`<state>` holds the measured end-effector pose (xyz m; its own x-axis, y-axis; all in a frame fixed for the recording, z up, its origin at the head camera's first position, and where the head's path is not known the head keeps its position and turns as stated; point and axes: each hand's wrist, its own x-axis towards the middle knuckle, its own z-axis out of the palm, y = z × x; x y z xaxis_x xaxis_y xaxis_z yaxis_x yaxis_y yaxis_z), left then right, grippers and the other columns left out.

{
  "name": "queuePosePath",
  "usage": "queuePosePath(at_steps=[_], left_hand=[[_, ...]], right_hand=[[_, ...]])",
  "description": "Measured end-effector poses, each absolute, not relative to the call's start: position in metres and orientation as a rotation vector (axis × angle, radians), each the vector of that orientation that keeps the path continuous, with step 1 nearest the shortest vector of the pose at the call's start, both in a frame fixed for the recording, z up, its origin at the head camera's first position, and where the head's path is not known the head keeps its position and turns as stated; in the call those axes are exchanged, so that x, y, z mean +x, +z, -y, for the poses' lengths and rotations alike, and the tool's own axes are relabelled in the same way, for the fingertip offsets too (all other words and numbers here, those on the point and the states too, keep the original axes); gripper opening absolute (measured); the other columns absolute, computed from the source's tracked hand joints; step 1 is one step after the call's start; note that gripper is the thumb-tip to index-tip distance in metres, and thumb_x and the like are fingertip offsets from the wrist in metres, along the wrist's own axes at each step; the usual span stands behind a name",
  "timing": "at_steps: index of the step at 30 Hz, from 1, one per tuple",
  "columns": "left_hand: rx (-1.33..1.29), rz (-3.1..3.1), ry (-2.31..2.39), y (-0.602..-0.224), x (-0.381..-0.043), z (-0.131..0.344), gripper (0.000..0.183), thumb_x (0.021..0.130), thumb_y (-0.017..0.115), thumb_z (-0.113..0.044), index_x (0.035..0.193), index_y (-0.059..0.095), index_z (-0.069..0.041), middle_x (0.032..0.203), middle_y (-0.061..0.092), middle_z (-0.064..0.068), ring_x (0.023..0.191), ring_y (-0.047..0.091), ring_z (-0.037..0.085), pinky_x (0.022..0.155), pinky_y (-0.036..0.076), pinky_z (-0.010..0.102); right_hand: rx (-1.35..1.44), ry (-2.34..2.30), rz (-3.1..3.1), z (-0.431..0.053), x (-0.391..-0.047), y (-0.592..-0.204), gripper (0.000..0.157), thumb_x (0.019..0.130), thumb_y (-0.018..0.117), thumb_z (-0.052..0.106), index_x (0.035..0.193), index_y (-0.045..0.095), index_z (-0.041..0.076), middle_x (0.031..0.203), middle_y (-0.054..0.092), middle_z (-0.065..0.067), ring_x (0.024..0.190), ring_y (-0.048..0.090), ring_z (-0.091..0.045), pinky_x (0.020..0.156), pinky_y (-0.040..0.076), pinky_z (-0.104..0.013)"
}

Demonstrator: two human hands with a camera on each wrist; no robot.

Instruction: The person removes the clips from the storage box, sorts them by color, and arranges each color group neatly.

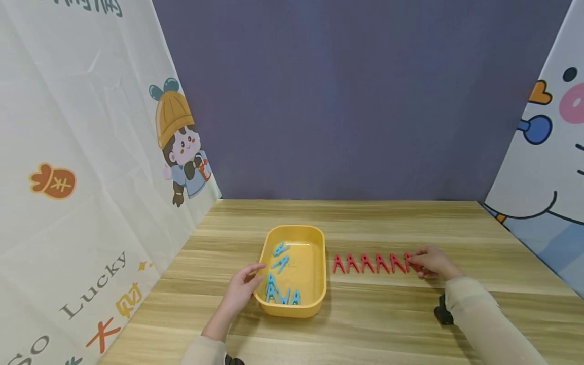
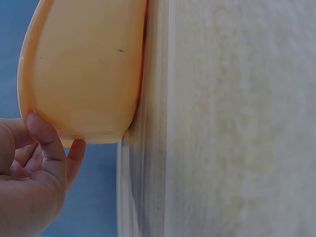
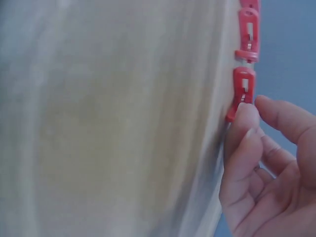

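Note:
A row of red clothespins (image 1: 366, 263) stands on the table to the right of a yellow tray (image 1: 319, 284). At the row's right end my right hand (image 1: 431, 262) pinches the last red clothespin (image 3: 243, 84) between its fingertips, which partly hide it. Several light-blue clothespins (image 1: 283, 262) lie inside the tray along its left and near sides. With thumb and fingers at the tray's left rim, my left hand (image 1: 243, 286) holds the tray. From the left wrist view, those fingers (image 2: 48, 138) press against the yellow outer wall.
The wooden tabletop (image 1: 365, 324) spreads around the tray and the row. A dark blue panel (image 1: 347, 101) rises behind it. White printed sheets (image 1: 100, 152) hang at both sides. Dark straps (image 1: 443, 310) sit at my wrists.

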<state>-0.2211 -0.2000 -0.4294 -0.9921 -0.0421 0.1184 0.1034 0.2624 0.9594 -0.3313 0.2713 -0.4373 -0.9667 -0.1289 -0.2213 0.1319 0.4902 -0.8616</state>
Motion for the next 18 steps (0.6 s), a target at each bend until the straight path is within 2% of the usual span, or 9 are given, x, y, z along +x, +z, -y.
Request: queuePosePath(at_steps=[4,10,14,18], left_hand=[[-0.054,2.396,-1.839,-0.430,-0.222,0.201,0.029,0.091,0.052,-0.002,0.120,0.056,0.001,0.128,0.047,0.023,0.083,0.056,0.028,0.053,0.046,0.025],[-0.058,2.388,-1.845,-0.431,-0.222,0.200,0.029,0.092,0.052,-0.003,0.120,0.055,0.002,0.127,0.048,0.023,0.084,0.056,0.028,0.054,0.046,0.024],[-0.053,2.390,-1.838,-0.430,-0.222,0.200,0.029,0.092,0.053,-0.003,0.120,0.055,0.002,0.126,0.049,0.023,0.085,0.056,0.028,0.054,0.046,0.024],[-0.051,2.386,-1.846,-0.430,-0.222,0.200,0.029,0.091,0.052,-0.002,0.120,0.055,0.002,0.126,0.048,0.023,0.088,0.057,0.030,0.055,0.047,0.024]], right_hand=[[-0.044,-1.476,-2.485,-0.271,-0.329,-0.429,0.041,0.092,0.049,0.010,0.117,0.035,-0.019,0.075,0.055,-0.009,0.052,0.055,-0.010,0.049,0.047,-0.022],[-0.158,-1.449,-2.584,-0.268,-0.329,-0.415,0.041,0.092,0.049,0.010,0.118,0.040,-0.021,0.077,0.057,-0.010,0.057,0.056,-0.014,0.050,0.049,-0.027],[-0.225,-1.445,-2.617,-0.264,-0.329,-0.406,0.042,0.093,0.049,0.012,0.119,0.041,-0.020,0.088,0.058,-0.019,0.064,0.059,-0.021,0.053,0.051,-0.033],[-0.230,-1.425,-2.639,-0.257,-0.328,-0.397,0.048,0.094,0.052,0.021,0.123,0.042,-0.015,0.102,0.054,-0.028,0.074,0.061,-0.029,0.060,0.052,-0.038]])
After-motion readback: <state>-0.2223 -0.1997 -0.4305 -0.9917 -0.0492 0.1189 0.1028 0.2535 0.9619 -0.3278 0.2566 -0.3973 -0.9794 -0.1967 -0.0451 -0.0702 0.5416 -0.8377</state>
